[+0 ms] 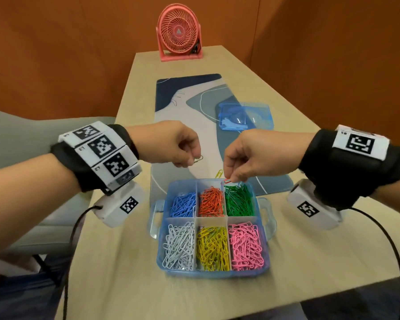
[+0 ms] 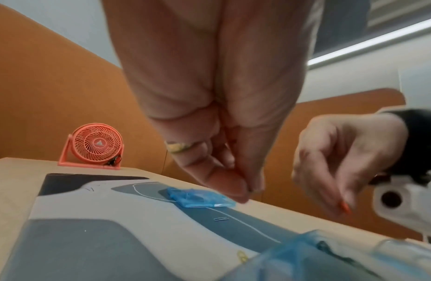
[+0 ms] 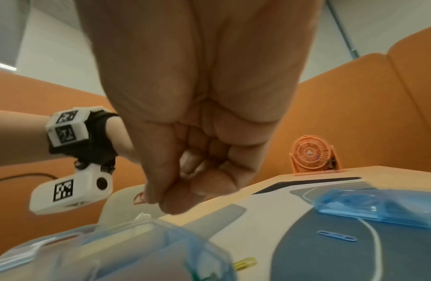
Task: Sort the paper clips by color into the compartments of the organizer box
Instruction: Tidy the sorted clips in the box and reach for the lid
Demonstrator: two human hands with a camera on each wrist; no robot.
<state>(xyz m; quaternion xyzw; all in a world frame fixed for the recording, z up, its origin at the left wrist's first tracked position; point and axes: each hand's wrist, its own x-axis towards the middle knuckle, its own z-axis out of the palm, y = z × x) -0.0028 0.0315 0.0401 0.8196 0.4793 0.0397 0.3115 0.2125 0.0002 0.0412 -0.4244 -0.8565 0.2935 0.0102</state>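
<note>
Two hands pinch one clip each at frame centre: right hand (image 1: 247,155) holds a red clip (image 1: 227,181) over the organizer box (image 1: 261,229) back row, apparently to drop it, left hand (image 1: 171,144) a pale clip (image 1: 198,159) above the mat (image 1: 171,93)

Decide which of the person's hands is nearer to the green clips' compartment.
Right. The right hand hovers just over the green compartment's far edge; the left hand hangs farther left, beyond the box.
</note>
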